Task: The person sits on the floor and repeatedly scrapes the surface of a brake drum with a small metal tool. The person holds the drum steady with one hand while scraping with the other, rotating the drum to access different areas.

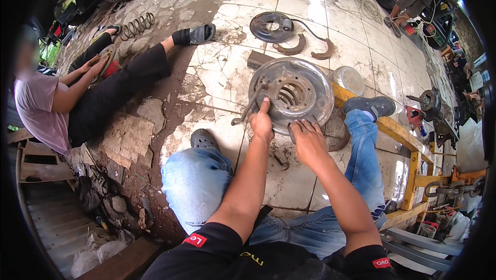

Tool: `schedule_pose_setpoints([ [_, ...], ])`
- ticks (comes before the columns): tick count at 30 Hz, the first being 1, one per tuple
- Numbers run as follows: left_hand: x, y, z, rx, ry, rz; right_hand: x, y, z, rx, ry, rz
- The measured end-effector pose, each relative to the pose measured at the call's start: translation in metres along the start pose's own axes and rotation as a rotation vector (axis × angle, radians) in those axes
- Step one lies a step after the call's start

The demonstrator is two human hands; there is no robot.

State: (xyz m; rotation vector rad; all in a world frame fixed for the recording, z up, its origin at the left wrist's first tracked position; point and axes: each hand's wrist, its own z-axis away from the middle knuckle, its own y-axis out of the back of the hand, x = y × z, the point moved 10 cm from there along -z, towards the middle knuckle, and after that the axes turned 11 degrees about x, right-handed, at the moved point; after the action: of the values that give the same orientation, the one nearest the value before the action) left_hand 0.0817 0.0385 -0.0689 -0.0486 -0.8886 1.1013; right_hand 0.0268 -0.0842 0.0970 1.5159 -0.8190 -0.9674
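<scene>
A round metal brake backing plate (315,81) lies tilted in front of me, with a big centre hole and small bolt holes. Through the hole the turns of a coil spring (290,96) show beneath it. My left hand (262,123) grips the plate's near left rim, thumb on top, its other fingers mostly hidden. Beside that thumb a bent metal rod or hose (247,110) sticks out from the plate. My right hand (308,143) presses on the near rim, fingers bent, with a small dark flat piece (291,133) at its inner edge; what that piece is I cannot make out.
Beyond lie another backing plate (268,25) with a hose and two curved brake shoes (290,46). A round container (347,80) stands by a yellow metal frame (400,132) on the right. At left another person (51,94) sits holding a disc-shaped part (105,63); a coil spring (138,25) lies behind.
</scene>
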Motion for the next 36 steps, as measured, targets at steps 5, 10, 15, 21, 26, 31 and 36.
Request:
schedule_pose_setpoints([
  [5, -0.005, 0.004, -0.006, 0.03, -0.01, -0.021, -0.008, 0.0, 0.019, 0.07, 0.084, 0.042],
  [10, -0.001, -0.005, 0.001, 0.007, -0.015, -0.01, 0.003, 0.0, 0.006, 0.043, 0.072, 0.136],
  [15, 0.005, -0.005, 0.003, -0.009, 0.005, 0.0, -0.003, 0.007, 0.011, 0.052, 0.093, 0.079],
  [21, 0.008, -0.005, 0.012, -0.003, -0.009, -0.026, -0.01, 0.0, 0.011, 0.058, 0.087, 0.086],
  [26, 0.008, -0.002, 0.007, 0.028, -0.023, -0.031, 0.001, -0.002, 0.007, 0.017, 0.065, 0.146],
  [31, 0.008, -0.004, 0.012, -0.022, -0.018, 0.04, -0.007, -0.002, 0.02, 0.042, 0.095, 0.052],
  [36, 0.007, -0.005, 0.006, -0.003, -0.026, 0.025, -0.012, -0.005, 0.013, -0.068, 0.074, 0.063],
])
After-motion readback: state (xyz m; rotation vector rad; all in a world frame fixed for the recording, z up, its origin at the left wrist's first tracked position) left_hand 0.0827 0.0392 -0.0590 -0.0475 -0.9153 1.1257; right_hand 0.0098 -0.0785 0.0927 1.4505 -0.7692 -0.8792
